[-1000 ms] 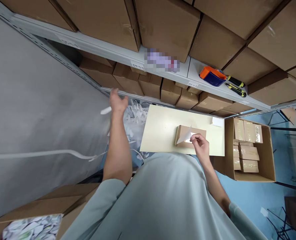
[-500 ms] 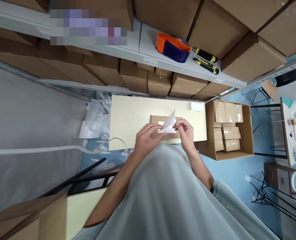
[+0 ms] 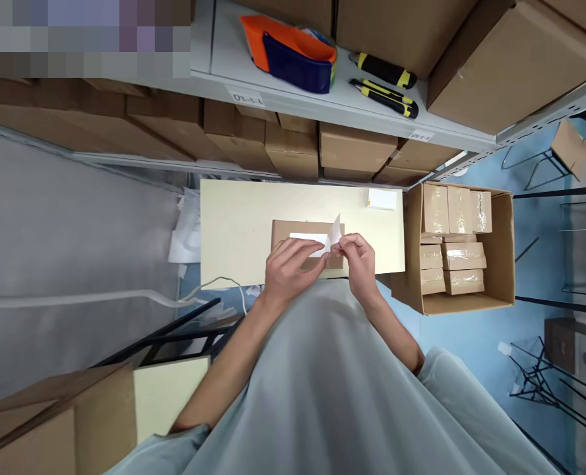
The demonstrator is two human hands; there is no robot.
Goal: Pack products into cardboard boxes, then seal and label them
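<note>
A white label [image 3: 300, 235] lies over a flat brown cardboard box [image 3: 282, 229] on the pale table. My left hand [image 3: 290, 267] spans the label, fingers on its top and thumb at its lower edge, gripping it against the box; part of the label is hidden beneath the fingers. A thin white flap [image 3: 336, 231] stands up at the label's right end. Thumb and fingertips of my right hand [image 3: 358, 260] pinch this flap. Farther back on the table rests a small white stack [image 3: 382, 198] with a yellow mark at its left side.
Right of the table [image 3: 233, 224], an open carton [image 3: 501, 264] holds several taped small boxes. Above runs a grey shelf [image 3: 293, 109] with brown boxes, an orange and blue tape dispenser [image 3: 293, 56] and two cutters [image 3: 385, 95]. A white cable [image 3: 125, 299] crosses at left.
The raised flap has become narrower and more upright, and more of the white label shows on the box. My right hand still pinches the flap. The camera view has shifted.
</note>
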